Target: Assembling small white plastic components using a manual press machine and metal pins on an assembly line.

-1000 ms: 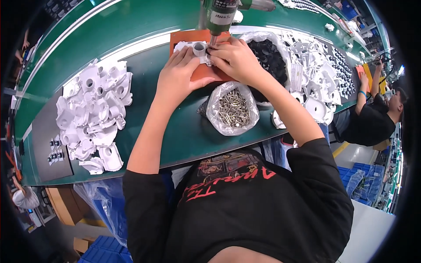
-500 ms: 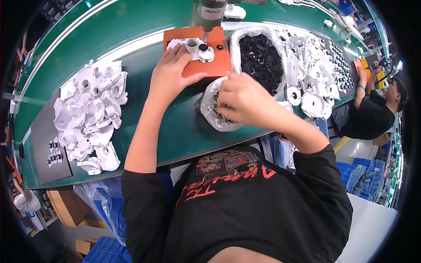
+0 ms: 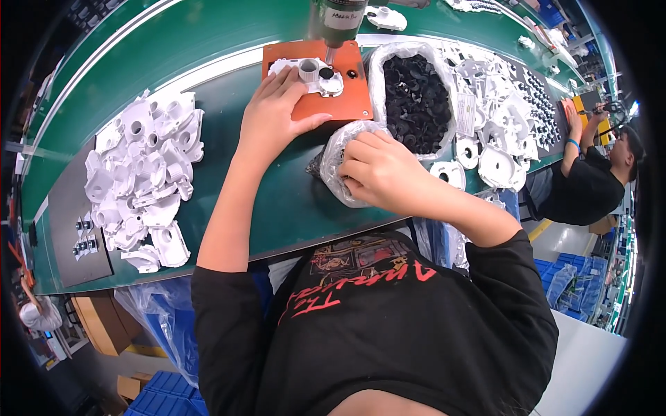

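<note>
My left hand (image 3: pixel 276 111) lies on the orange fixture block (image 3: pixel 352 104), thumb spread along its near edge. Its fingers rest on a white plastic housing (image 3: pixel 331 84) seated there, which has a round grey tube and a black round piece. The tip of a green electric screwdriver (image 3: pixel 341 19) hangs over the housing's far side. My right hand (image 3: pixel 381 170) is dipped into a clear plastic bag (image 3: pixel 334 156) just in front of the block. Its fingers are curled together, and what they pinch is hidden; the hand covers most of the bag's small metal screws.
White plastic parts (image 3: pixel 149 159) are heaped at the left beside a dark mat (image 3: pixel 66 208). Right of the block stands a lined bin of black pieces (image 3: pixel 415 97), with more white parts (image 3: pixel 503 132) beyond it. A co-worker (image 3: pixel 596 173) sits at the far right.
My right hand has lowered into the bag of screws, its fingers curling in and covering the screws that showed before. My left hand stays on the housing. The whole view has shifted slightly.
</note>
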Demonstrator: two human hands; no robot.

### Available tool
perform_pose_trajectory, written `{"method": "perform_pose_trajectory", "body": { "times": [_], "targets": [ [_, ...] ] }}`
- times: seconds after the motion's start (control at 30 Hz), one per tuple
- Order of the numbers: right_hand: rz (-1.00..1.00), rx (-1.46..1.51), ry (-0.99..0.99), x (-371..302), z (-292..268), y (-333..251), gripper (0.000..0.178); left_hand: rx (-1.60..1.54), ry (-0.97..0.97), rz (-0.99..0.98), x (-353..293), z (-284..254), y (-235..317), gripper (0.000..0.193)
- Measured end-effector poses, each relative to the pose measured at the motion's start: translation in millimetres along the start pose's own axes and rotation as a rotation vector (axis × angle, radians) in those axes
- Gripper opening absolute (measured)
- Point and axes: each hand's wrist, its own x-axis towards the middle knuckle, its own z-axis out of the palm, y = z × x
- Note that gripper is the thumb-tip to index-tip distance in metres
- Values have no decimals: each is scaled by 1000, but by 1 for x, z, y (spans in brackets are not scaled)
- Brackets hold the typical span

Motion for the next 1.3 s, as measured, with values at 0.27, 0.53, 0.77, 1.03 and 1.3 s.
{"method": "perform_pose_trajectory", "body": {
  "times": [0.27, 0.53, 0.77, 1.03, 1.3],
  "targets": [
    [-35, 85, 18, 7, 0, 6, 10, 5, -2, -1, -1, 2, -2, 54],
    [119, 290, -33, 14, -27, 25, 10, 2, 4, -6, 1, 0, 1, 53],
    [519, 504, 12, 55, -31, 89, 16, 18, 32, 3, 1, -2, 1, 51],
    [635, 687, -64, 83, -9, 118, 17, 3, 10, 10, 0, -4, 3, 51],
    [611, 700, -145, 89, -10, 126, 16, 9, 29, 11, 0, -5, 2, 50]
  ]
}}
